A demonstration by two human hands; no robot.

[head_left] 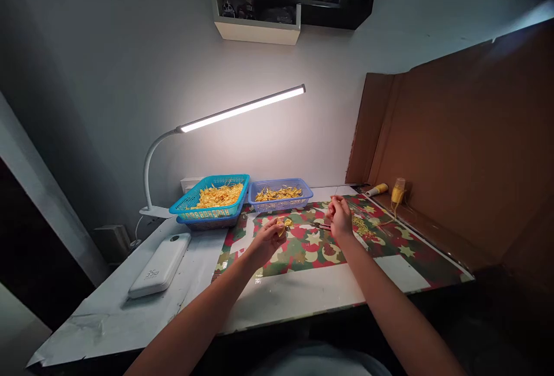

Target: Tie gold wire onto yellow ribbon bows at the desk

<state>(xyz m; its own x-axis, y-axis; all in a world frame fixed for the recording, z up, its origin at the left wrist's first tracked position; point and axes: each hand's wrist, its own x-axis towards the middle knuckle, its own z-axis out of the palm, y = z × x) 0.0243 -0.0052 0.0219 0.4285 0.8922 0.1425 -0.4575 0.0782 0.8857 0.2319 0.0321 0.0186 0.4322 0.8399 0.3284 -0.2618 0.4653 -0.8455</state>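
My left hand (269, 236) is closed in a pinch on a small yellow ribbon-like piece (282, 227), its folded ends showing past the fingertips. To the right, my right hand (340, 217) is raised over the mat with thumb and fingers pressed together. Whatever it pinches is too small to make out. Beside its wrist lies a small dark red-handled tool (321, 226), partly hidden by the hand. A scatter of tiny yellow-green bits (362, 227) lies on the patterned mat (298, 252) just right of that hand.
A turquoise basket (182, 205) and a lilac basket (280, 207) hold many yellow pieces at the back. Left are a white power bank (160, 266) and a lit lamp (242, 109). Yellow thread spools (397, 192) stand by the brown cardboard wall (459, 151). Shelves (259, 30) hang above.
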